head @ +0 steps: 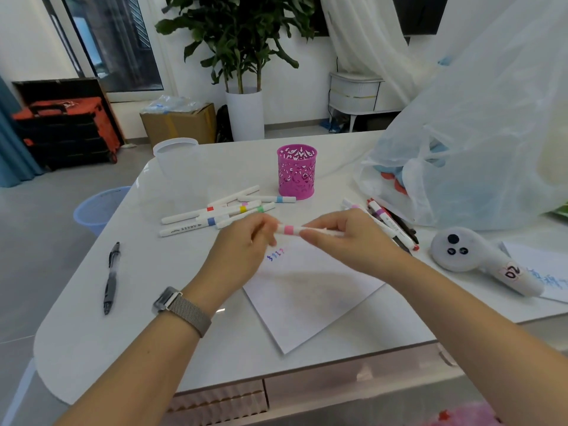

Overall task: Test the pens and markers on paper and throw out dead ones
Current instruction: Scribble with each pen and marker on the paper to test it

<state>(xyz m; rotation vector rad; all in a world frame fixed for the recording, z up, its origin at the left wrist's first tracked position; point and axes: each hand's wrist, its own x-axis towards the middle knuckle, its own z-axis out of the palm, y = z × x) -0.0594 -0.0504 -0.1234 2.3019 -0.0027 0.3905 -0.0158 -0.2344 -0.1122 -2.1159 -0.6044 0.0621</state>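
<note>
Both hands hold one white marker with a pink band level above the white paper. My left hand grips its left end, and my right hand pinches its right part. The paper carries several small coloured scribbles near its top corner. Several white markers with coloured bands lie in a heap behind my left hand. More markers and pens lie behind my right hand. A black pen lies alone at the left of the table.
A pink perforated pen cup stands behind the markers, with a clear tub to its left. A large white plastic bag fills the right side. A grey plush toy lies beside it. A blue waste basket stands on the floor at left.
</note>
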